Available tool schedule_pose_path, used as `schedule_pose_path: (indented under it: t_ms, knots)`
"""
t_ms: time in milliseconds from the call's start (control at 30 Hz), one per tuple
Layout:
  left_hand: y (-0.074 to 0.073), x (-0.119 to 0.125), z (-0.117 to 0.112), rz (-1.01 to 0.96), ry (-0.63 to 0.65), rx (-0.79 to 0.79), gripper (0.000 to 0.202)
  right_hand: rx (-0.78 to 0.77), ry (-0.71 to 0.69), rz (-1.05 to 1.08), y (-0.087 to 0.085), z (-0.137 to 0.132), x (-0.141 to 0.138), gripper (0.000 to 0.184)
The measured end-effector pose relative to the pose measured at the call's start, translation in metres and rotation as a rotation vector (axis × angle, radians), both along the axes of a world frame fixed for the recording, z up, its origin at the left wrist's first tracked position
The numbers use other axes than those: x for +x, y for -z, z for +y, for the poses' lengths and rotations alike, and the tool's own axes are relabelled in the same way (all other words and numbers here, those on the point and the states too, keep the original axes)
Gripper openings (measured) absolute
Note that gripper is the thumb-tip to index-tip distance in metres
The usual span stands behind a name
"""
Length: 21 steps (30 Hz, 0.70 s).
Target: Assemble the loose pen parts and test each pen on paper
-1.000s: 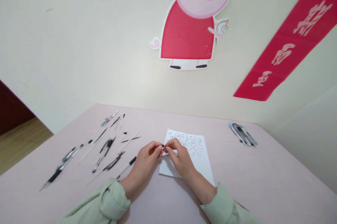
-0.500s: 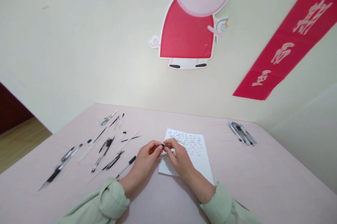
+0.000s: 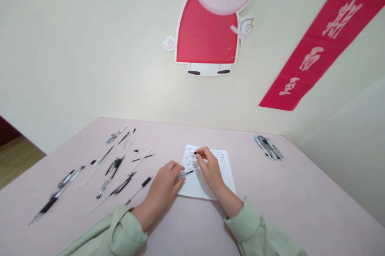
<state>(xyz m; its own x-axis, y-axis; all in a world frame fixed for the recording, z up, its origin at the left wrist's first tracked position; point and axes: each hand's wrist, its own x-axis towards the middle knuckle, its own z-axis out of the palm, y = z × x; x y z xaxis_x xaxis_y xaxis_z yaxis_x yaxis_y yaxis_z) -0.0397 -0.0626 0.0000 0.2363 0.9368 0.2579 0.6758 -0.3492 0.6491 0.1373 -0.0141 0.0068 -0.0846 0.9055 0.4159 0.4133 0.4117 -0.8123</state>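
My left hand (image 3: 164, 183) rests low over the left edge of a sheet of handwritten paper (image 3: 207, 189). Its thumb and fingers close around a slim pen (image 3: 185, 174), whose dark end points right across the paper. How much of the pen runs back under the palm is hidden. Above the writing, my right hand (image 3: 210, 169) pinches a small black pen part (image 3: 196, 153) between thumb and forefinger. Left of my left hand lies a thin pen piece with a black grip (image 3: 146, 181).
Pen barrels, caps and refills lie scattered at the left, among them a long black-gripped pen (image 3: 48, 204) and a clear barrel with a black grip (image 3: 114, 171). A bundle of several pens (image 3: 268, 147) lies at the back right. The pink-covered table (image 3: 258, 208) meets a wall behind.
My hands have come apart. The right one has moved up over the writing with the small black part, while the left has lowered onto the paper's edge with the pen.
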Motion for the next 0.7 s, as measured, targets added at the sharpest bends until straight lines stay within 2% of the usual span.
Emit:
schedule_pose_path:
  t_ms: [167,300,433,600,700]
  knots:
    - [0.005,0.000,0.002,0.105,0.020,0.013,0.027,0.100,0.102,-0.058,-0.002,0.007,0.009,0.011]
    - [0.003,0.000,0.005,0.028,-0.010,0.041,0.023,0.089,0.099,-0.075,-0.002,0.011,0.016,0.011]
    - [-0.008,0.004,0.004,-0.237,-0.075,0.000,0.018,0.096,-0.022,-0.095,-0.003,0.004,0.010,0.013]
    - [-0.016,0.009,0.008,-0.704,-0.102,-0.227,0.014,0.091,-0.177,-0.102,-0.010,-0.013,-0.008,0.016]
    - [-0.016,0.009,0.011,-0.876,-0.071,-0.331,0.017,0.078,-0.200,-0.094,-0.011,-0.019,-0.014,0.016]
